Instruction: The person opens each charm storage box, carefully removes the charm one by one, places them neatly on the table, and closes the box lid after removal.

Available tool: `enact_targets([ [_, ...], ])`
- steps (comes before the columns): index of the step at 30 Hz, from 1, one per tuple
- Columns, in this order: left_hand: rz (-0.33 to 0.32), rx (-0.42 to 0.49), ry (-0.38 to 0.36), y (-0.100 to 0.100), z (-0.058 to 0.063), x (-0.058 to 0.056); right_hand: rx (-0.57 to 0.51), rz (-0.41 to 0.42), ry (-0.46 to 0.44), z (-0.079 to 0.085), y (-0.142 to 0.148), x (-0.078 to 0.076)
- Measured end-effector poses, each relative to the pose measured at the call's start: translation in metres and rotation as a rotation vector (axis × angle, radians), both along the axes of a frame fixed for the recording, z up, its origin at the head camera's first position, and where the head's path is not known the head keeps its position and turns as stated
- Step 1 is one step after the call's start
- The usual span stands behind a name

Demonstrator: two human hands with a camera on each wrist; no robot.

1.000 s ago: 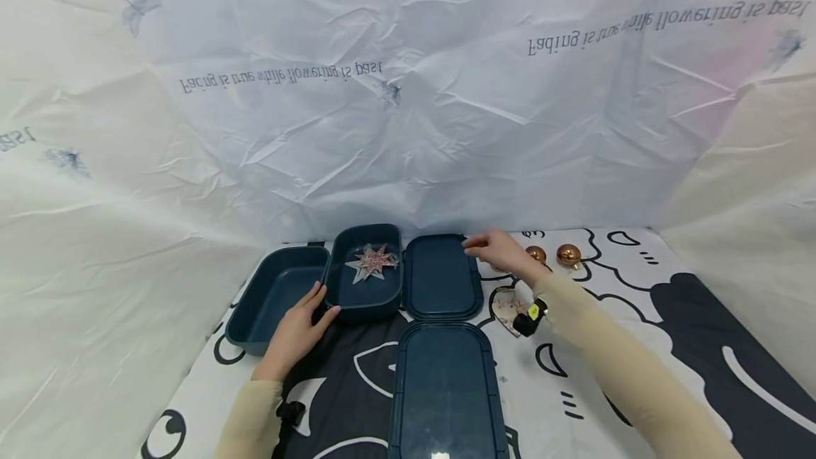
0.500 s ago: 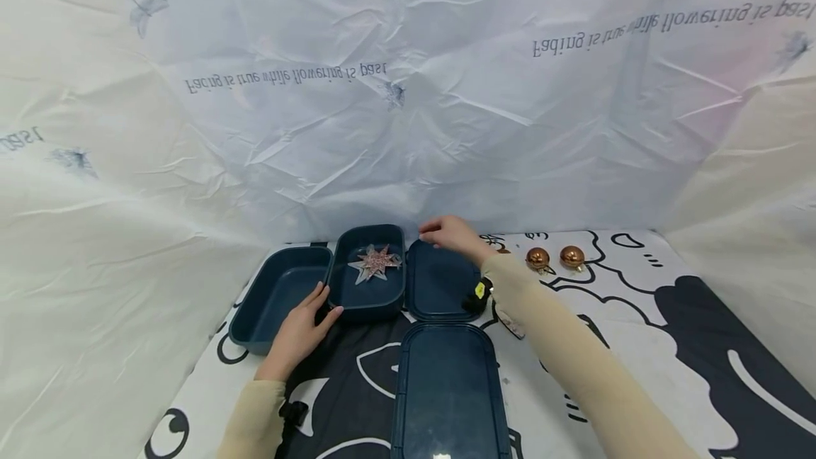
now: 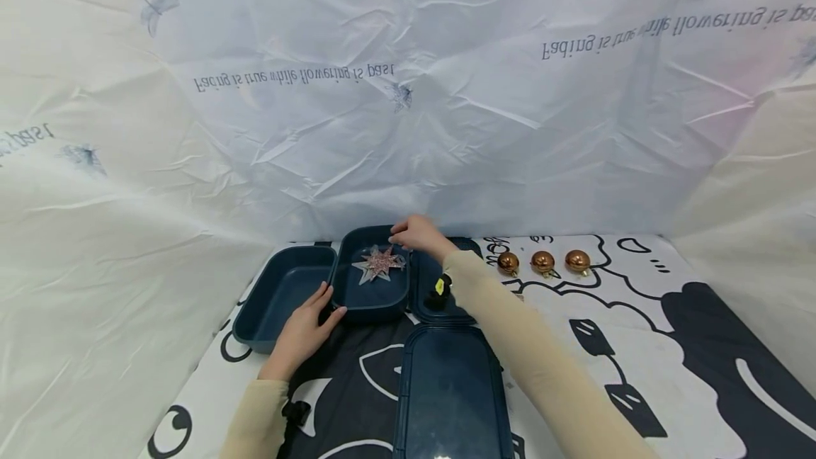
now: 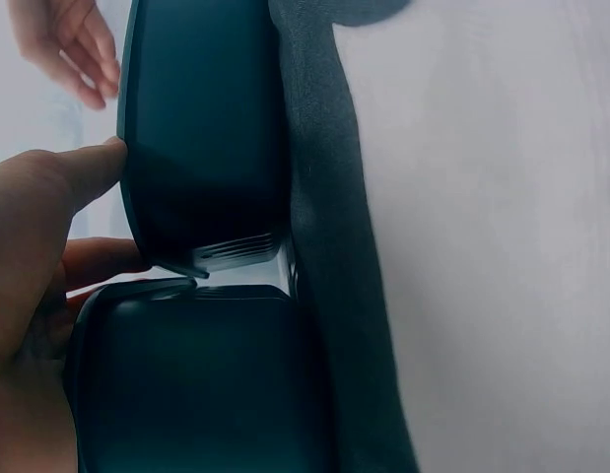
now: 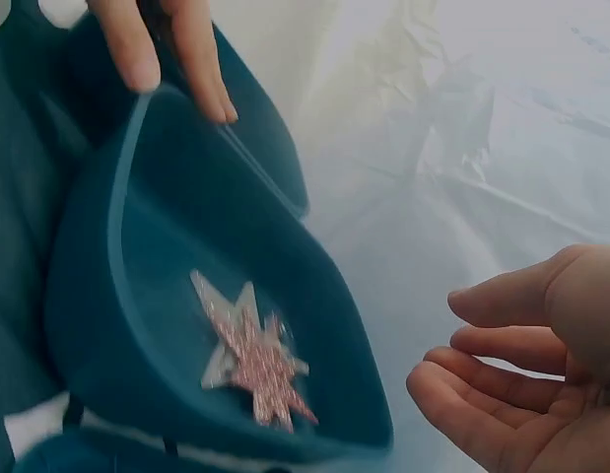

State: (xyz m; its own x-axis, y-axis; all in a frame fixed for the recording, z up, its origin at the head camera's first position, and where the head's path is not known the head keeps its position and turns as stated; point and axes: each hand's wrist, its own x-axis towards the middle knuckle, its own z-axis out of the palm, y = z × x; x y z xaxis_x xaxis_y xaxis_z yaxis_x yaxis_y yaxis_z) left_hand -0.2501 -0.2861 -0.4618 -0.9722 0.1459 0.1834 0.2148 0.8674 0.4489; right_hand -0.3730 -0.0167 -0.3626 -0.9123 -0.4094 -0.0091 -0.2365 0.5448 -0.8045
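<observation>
My left hand (image 3: 302, 335) grips the near left corner of a dark blue storage box (image 3: 366, 309), thumb on its near rim and fingers on the side facing the second box (image 3: 280, 299). In the right wrist view, those fingertips (image 5: 142, 74) touch the rim. A glittery pink and clear star ornament (image 3: 377, 263) lies inside the gripped box, also plain as a star (image 5: 257, 360) in the right wrist view. Above that box's far right edge hovers my right hand (image 3: 421, 234). Its loosely curved fingers hold nothing visible in the right wrist view.
Two dark blue lids lie right of the boxes: a far lid (image 3: 422, 285), partly under the right forearm, and a near lid (image 3: 454, 395). Three copper baubles (image 3: 542, 263) sit at the back right. A white sheet (image 3: 408, 147) rises behind everything.
My right hand has moved left, from over the far lid to the box with the star. A third bauble has come into sight, and the forearm now covers the patterned flat ornament. The left hand keeps its place.
</observation>
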Motion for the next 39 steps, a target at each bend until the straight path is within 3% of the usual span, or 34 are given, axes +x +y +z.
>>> enact_targets([
  [8, -0.006, -0.008, 0.017, 0.000, 0.003, -0.002, 0.088, 0.021, 0.064, -0.003, -0.029, -0.002],
  [17, -0.012, -0.009, 0.004, -0.001, 0.001, -0.002, 0.175, -0.002, -0.079, -0.029, -0.049, -0.012],
  [23, -0.012, -0.009, 0.000, -0.001, 0.000, -0.002, 0.203, -0.026, -0.076, -0.040, -0.056, -0.008],
  [29, -0.009, -0.008, 0.017, 0.000, 0.001, -0.003, 0.264, 0.008, -0.059, -0.048, -0.064, -0.010],
  [36, 0.000, -0.002, 0.022, 0.001, 0.000, -0.002, 0.277, -0.032, -0.113, -0.058, -0.071, -0.011],
  [39, 0.007, 0.001, 0.015, 0.001, 0.000, -0.002, 0.341, 0.004, -0.088, -0.060, -0.073, -0.013],
])
